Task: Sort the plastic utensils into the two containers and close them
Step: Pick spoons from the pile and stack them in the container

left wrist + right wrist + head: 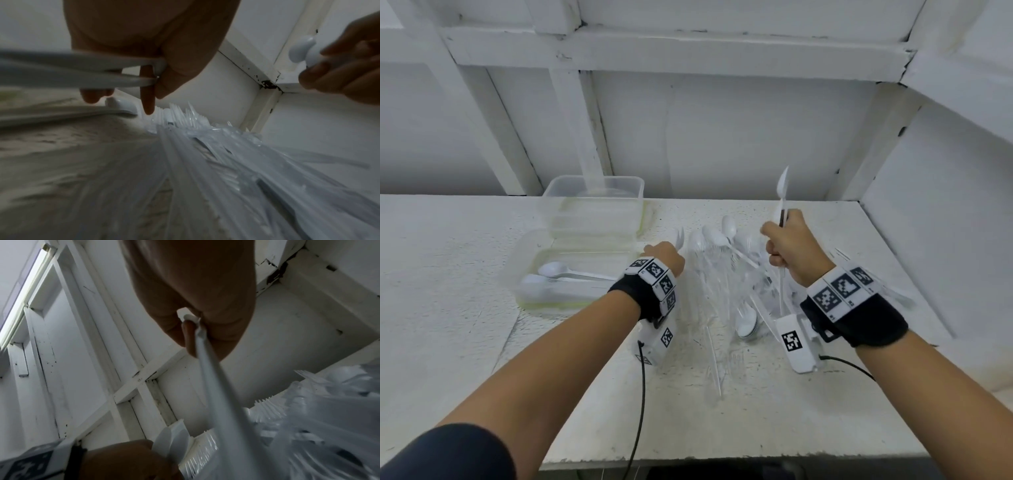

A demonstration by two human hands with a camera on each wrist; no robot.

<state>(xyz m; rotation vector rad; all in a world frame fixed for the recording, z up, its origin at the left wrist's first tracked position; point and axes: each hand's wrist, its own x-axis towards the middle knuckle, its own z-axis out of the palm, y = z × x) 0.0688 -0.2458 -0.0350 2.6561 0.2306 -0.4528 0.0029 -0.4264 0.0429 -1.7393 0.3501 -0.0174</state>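
Note:
A heap of clear plastic forks and white spoons point(722, 274) lies on the white table point(465, 260), between my hands. My left hand point(671, 251) sits at the heap's left edge and grips two white utensils point(102, 69); one tip point(680, 238) pokes up past the knuckles. My right hand point(780, 236) is raised over the heap's right side and holds a white spoon point(782, 186) upright by its handle point(207, 363). Two clear containers stand on the left: the near one point(530, 301) holds white spoons point(558, 270), the far one point(592, 185) looks empty.
A white wall with slanted beams point(493, 113) runs close behind the table, and a side panel point(945, 222) closes it in on the right. Black cables point(642, 394) trail from both wrist units toward the table's front edge point(722, 457).

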